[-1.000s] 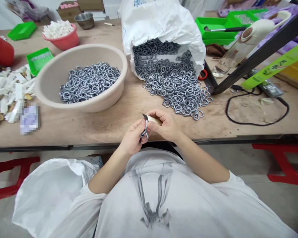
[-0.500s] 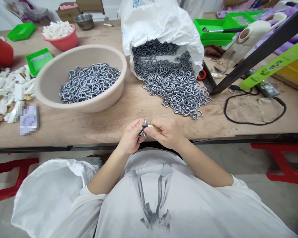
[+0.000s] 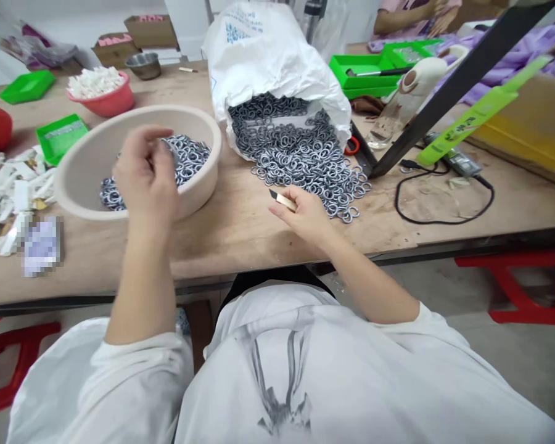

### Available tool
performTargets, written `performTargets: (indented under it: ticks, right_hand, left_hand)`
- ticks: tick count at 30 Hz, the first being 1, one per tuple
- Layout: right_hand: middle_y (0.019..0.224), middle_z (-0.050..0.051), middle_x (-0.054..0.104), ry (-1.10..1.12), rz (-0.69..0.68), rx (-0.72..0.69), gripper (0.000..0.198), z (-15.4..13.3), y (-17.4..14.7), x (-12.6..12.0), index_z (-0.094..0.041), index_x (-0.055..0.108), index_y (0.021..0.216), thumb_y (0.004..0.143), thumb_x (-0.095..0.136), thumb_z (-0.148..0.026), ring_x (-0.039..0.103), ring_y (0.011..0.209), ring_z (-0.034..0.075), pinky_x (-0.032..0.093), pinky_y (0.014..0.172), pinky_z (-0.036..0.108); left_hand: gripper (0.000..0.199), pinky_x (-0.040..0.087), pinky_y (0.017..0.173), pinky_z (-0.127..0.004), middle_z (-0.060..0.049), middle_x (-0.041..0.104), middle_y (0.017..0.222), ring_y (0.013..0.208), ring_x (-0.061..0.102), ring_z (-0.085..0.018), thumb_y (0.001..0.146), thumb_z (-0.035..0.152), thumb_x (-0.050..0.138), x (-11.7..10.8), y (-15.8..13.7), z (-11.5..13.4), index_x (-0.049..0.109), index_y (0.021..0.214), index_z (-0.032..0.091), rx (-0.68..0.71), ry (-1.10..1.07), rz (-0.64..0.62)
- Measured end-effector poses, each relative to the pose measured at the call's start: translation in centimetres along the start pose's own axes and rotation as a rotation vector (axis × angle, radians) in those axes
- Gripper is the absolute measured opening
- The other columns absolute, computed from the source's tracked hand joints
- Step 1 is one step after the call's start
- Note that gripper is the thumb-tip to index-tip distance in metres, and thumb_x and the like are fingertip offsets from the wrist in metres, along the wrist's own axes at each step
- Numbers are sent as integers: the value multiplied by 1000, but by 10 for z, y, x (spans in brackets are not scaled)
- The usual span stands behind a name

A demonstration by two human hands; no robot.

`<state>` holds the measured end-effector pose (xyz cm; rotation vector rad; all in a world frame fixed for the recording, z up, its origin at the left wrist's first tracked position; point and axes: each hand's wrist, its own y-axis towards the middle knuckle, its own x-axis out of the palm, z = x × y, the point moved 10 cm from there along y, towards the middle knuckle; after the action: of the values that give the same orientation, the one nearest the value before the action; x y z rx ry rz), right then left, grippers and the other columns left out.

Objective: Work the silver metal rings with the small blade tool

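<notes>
My left hand (image 3: pixel 148 176) hangs over the beige basin (image 3: pixel 215 145), blurred by motion. Its fingers are curled; whether a ring is between them cannot be made out. Dark grey metal rings (image 3: pixel 189 157) lie heaped in that basin. In my right hand (image 3: pixel 305 213), pinched between thumb and fingers, is a small knife (image 3: pixel 284 200) with a dark slanted blade and a pale handle. It points up and left above the wooden table (image 3: pixel 240 234). Just beyond it, more rings (image 3: pixel 324 166) spill from a white sack (image 3: pixel 268 61) lying on its side.
White pieces (image 3: pixel 9 191) and a green tray (image 3: pixel 62 135) are at the left, near a pink bowl (image 3: pixel 106 102). A black slanted bar (image 3: pixel 444 92), a clear bottle (image 3: pixel 393 117) and a black cable (image 3: pixel 398 203) stand or lie right. Another person's hands (image 3: pixel 439 18) show at the back.
My left hand has moved away from my right hand, up and left over the basin. The knife has come away from the ring and stays in my right hand. The view has shifted.
</notes>
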<state>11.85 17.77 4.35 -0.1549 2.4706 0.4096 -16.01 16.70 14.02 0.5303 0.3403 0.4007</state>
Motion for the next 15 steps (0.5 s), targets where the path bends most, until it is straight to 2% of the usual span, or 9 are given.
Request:
performTargets:
  ticks: [1,2,4,6,8,10,12,13,15]
  right_hand:
    - [80,1,66,-108,36,26,35,8,10,-9,-21,68,95,84,68,-55,56,72,18,36,67,29]
    - [89,4,69,-217,88,57,31,18,21,-20,-21,69,99,84,69,-49,60,78,21,38,70,30]
    - [100,8,72,-357,172,144,27,42,41,-43,-21,70,104,87,66,-42,63,89,26,41,76,34]
    - [107,12,73,-430,206,229,33,65,55,-57,-20,70,110,89,64,-45,64,97,30,44,81,38]
    - [114,15,72,-481,193,282,41,81,62,-58,-19,69,115,90,62,-50,64,103,33,46,85,41]
    - [118,16,71,-525,141,287,42,86,66,-47,-18,69,117,91,60,-50,64,105,34,47,87,42]
    - [119,15,71,-546,77,250,37,81,66,-27,-20,69,117,92,60,-46,65,105,32,47,87,41]
    - [119,14,71,-544,43,226,35,78,66,-17,-21,69,117,93,60,-43,65,104,31,47,87,39]
    - [120,11,71,-523,-24,172,32,70,65,1,-23,70,117,93,61,-41,65,105,29,46,87,37]
  left_hand:
    - [14,34,98,-34,2,69,88,105,58,-18,86,33,70,-9,19,-3,77,96,24,40,169,26]
    - [13,32,100,-38,1,72,88,117,56,-23,84,35,72,-11,35,-12,76,86,23,28,263,-18]
    - [29,30,99,-42,-3,75,86,137,43,-31,83,46,68,-5,52,-27,71,66,23,35,292,-183]
    - [43,29,97,-47,-8,76,85,148,29,-35,85,55,62,1,55,-33,64,55,24,63,289,-280]
    - [44,27,98,-50,-10,76,90,151,22,-37,86,57,60,1,48,-27,65,58,24,111,331,-251]
    - [34,25,103,-52,-9,75,101,148,28,-36,87,54,61,4,34,-12,71,73,25,170,422,-146]
    - [29,25,108,-52,-8,72,113,137,44,-34,92,48,58,24,13,2,73,93,24,226,549,-94]
    - [30,28,109,-52,-9,71,115,130,50,-32,94,45,55,44,2,5,72,100,22,250,606,-121]
    - [33,36,108,-51,-12,70,117,124,55,-31,98,39,46,104,-24,-5,71,107,18,284,667,-370]
